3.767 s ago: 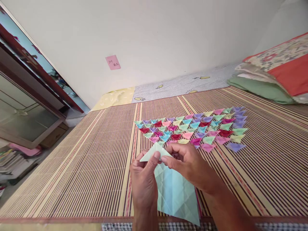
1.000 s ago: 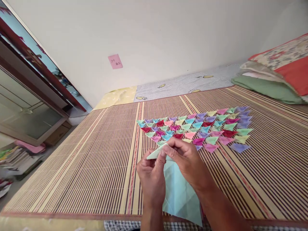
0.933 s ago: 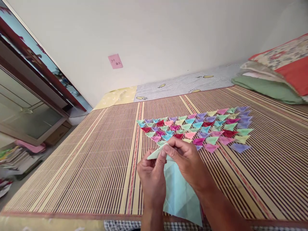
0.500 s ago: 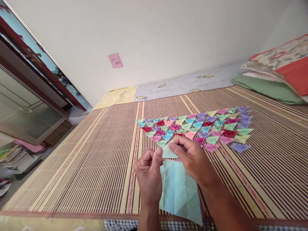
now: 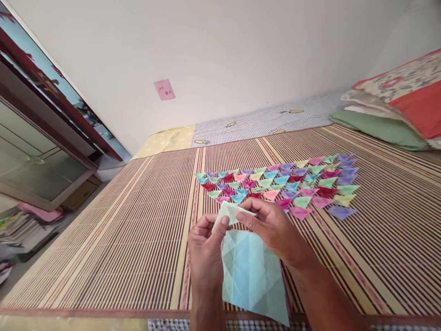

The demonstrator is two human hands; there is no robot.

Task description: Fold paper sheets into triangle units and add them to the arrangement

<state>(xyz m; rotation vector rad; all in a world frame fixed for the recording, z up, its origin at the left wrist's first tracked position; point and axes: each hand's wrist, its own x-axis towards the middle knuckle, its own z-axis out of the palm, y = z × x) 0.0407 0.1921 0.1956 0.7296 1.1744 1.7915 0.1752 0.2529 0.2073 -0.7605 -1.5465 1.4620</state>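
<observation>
A small folded piece of pale green paper [image 5: 230, 210] is pinched between my two hands, above the striped mat. My left hand [image 5: 207, 246] grips its lower left part with thumb and fingers. My right hand [image 5: 270, 225] closes on its right end, thumb on top. Below them lies a larger creased light-blue paper sheet [image 5: 253, 276], with a reddish edge showing under its right side. Just beyond my hands, several rows of small folded paper boats [image 5: 267, 182] in many colours spread across the mat; my right hand hides some of the nearest ones.
The bamboo mat [image 5: 120, 248] covers the bed, over patterned sheets [image 5: 234, 126]. Folded bedding and a green cloth [image 5: 375, 130] lie at the far right. A pink note [image 5: 164, 89] hangs on the wall. A glass-fronted cabinet [image 5: 37, 151] stands at the left.
The pale green paper has been turned so that its peak now points up at the left and more of its face shows. Both hands have shifted slightly left.
</observation>
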